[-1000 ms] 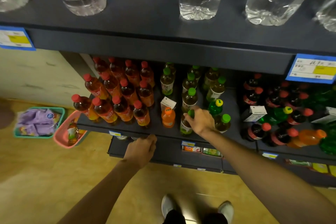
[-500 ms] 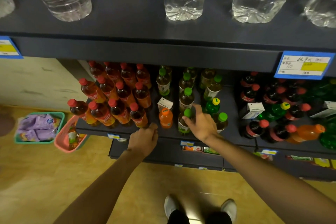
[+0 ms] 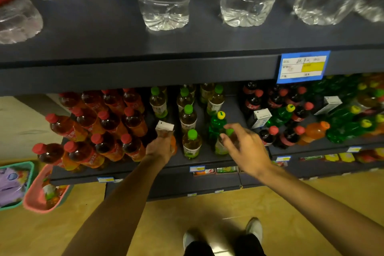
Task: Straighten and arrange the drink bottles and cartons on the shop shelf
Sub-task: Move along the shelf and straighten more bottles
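Centrally, near the dark shelf's (image 3: 187, 165) front edge: small orange plastic bottle (image 3: 174, 145), gripped by left hand (image 3: 159, 147); white carton (image 3: 164, 125) just behind. Right hand (image 3: 245, 145), fingers spread and holding nothing, over green-capped pale tea bottle (image 3: 220, 146). Red-capped amber bottles (image 3: 99, 129) leftward.

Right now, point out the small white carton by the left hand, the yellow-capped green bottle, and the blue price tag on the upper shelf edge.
small white carton (image 3: 164, 125), head view, white top face.
yellow-capped green bottle (image 3: 221, 114), head view, yellow cap.
blue price tag (image 3: 302, 67), head view, middle of the label.
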Tool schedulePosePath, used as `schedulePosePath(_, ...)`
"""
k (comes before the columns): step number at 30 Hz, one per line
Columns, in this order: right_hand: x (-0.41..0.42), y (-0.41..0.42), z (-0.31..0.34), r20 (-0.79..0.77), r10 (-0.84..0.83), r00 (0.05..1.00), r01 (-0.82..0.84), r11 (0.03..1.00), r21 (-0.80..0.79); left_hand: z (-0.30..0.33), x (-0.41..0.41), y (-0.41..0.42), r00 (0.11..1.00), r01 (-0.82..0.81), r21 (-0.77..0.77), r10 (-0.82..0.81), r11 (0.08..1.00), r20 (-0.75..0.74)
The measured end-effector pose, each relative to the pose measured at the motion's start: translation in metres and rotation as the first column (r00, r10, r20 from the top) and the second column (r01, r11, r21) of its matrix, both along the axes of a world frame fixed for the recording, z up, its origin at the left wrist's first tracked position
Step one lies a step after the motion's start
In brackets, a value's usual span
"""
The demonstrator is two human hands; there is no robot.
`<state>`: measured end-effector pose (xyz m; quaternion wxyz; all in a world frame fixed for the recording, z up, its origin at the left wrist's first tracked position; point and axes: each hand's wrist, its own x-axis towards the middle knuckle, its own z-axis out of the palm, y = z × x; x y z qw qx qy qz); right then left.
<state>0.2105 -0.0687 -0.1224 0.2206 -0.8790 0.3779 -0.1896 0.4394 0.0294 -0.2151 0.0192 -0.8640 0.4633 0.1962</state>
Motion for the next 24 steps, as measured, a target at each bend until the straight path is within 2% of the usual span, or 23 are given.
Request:
schedulePosePath(4,-0.015,0.005,-0.003,0.032,-0.041,0.999,0.041,0.999,0.008,-0.012,-0.002,0.010,0.995,-0.059,-0.035,0.056,0.998,-0.085)
schedulePosePath(7,-0.012,0.011,-0.002,0.082,-0.032,0.996,0.029,0.999,0.029,-0.007,-0.009,0.031,0.999,0.025,-0.023,-0.024,0.999,0.043)
schedulePosePath(12,-0.015,0.015,0.000,0.117,0.009,0.993,-0.015,0.999,0.048,0.022,-0.035,0.069,0.981,0.012,-0.039,-0.004,0.999,0.192)
schedulePosePath(14,-0.023,0.014,0.001,0.143,0.019,0.989,-0.027,0.998,0.052,0.034,-0.051,0.081,0.963,0.099,-0.089,-0.073,0.991,0.259)
schedulePosePath(17,-0.045,0.010,0.003,0.153,-0.001,0.988,-0.009,0.998,0.061,0.052,-0.079,0.086,0.947,0.238,-0.100,-0.208,0.966,0.243)
schedulePosePath(20,-0.085,0.002,0.004,0.160,-0.064,0.985,0.052,0.996,0.077,0.057,-0.117,0.074,0.877,0.455,-0.209,-0.394,0.866,0.276)
schedulePosePath(24,-0.160,-0.012,0.011,0.178,-0.159,0.971,0.147,0.986,0.078,0.055,-0.183,0.032,0.845,0.535,-0.364,-0.466,0.763,0.264)
